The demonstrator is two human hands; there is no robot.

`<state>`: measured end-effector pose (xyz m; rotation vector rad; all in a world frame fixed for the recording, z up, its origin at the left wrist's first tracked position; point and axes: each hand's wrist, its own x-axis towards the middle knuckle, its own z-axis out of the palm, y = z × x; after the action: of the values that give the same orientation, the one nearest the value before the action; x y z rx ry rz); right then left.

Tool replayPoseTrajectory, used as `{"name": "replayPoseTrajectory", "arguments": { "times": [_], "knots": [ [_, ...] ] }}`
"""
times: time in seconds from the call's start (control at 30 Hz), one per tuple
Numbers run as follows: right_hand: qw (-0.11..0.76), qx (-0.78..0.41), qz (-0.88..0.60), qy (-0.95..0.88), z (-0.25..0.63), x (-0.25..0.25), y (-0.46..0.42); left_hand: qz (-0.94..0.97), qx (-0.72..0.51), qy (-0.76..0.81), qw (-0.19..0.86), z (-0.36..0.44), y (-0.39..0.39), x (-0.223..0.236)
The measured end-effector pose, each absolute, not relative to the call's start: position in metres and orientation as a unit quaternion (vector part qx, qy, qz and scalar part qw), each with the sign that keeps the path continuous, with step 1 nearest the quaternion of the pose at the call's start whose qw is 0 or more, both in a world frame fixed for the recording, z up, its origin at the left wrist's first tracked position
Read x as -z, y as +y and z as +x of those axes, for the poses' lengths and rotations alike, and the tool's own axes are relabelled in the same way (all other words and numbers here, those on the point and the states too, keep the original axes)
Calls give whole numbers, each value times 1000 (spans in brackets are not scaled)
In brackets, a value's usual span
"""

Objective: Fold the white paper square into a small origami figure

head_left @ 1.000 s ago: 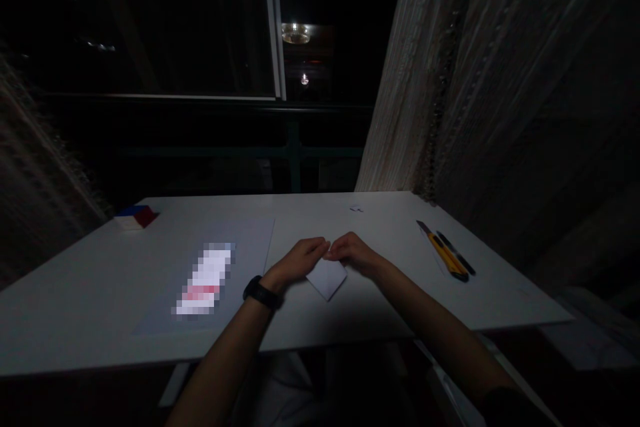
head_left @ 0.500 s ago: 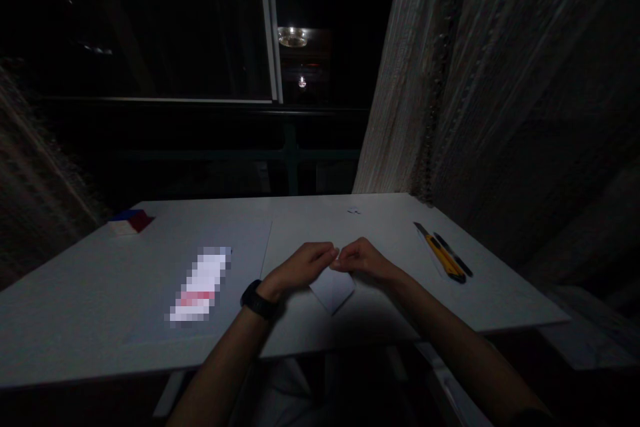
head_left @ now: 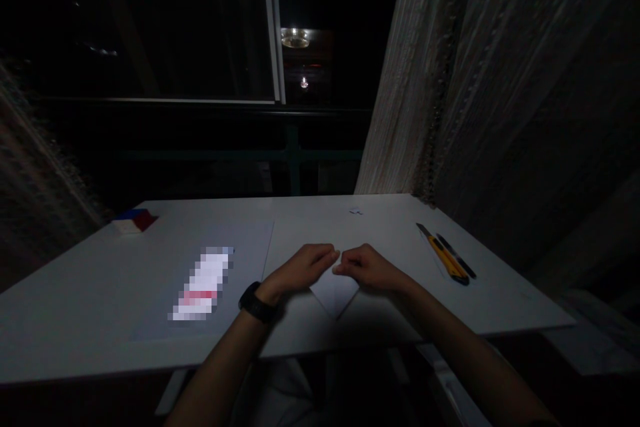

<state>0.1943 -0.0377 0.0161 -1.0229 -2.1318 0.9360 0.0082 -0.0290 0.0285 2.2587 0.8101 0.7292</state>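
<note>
A small folded piece of white paper (head_left: 334, 295) lies on the table in front of me, one corner pointing toward me. My left hand (head_left: 306, 267), with a black watch on its wrist, is closed on the paper's upper left part, thumb and fingers pressed together. From the other side my right hand (head_left: 367, 268) pinches the upper right part, its fingers curled. The two thumbs almost meet at the top of the paper. The hands cover the paper's far part, so its folds there are hidden.
A pixelated bright phone-like rectangle (head_left: 203, 285) lies on a large sheet at left. A coloured cube (head_left: 134, 221) stands at the far left. To the right lie a yellow utility knife (head_left: 445, 257) and a dark pen (head_left: 456, 255). Small scraps (head_left: 355, 211) lie at the back.
My right hand has shifted slightly right and down, and the gap between the thumbs is a little wider. More of the paper's right side shows. The view has shifted slightly.
</note>
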Motion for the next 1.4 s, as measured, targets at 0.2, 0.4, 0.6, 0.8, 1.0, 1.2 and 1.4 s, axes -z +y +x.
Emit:
{"name": "replayPoseTrajectory", "arguments": {
  "times": [0.2,0.4,0.6,0.8,1.0,1.2,1.4],
  "knots": [
    [291,-316,-392,-813,193,-15,-40,860,-278,311,294,6,-28,-28],
    [263,-271,-428,-821,193,-15,-46,858,-277,321,290,5,-26,-28],
    [265,-277,-422,-822,193,-15,-46,854,-282,326,291,1,-24,-28],
    [242,-201,-412,-855,195,-18,-46,846,-290,333,300,0,-25,-26],
    [246,-207,-419,-849,196,-17,-47,834,-302,342,312,1,-24,-28],
    [290,-257,-429,-816,193,-14,-43,826,-309,351,315,-2,-19,-30],
    [287,-225,-437,-823,196,-16,-40,813,-336,352,319,-6,-13,-27]
  ]
}}
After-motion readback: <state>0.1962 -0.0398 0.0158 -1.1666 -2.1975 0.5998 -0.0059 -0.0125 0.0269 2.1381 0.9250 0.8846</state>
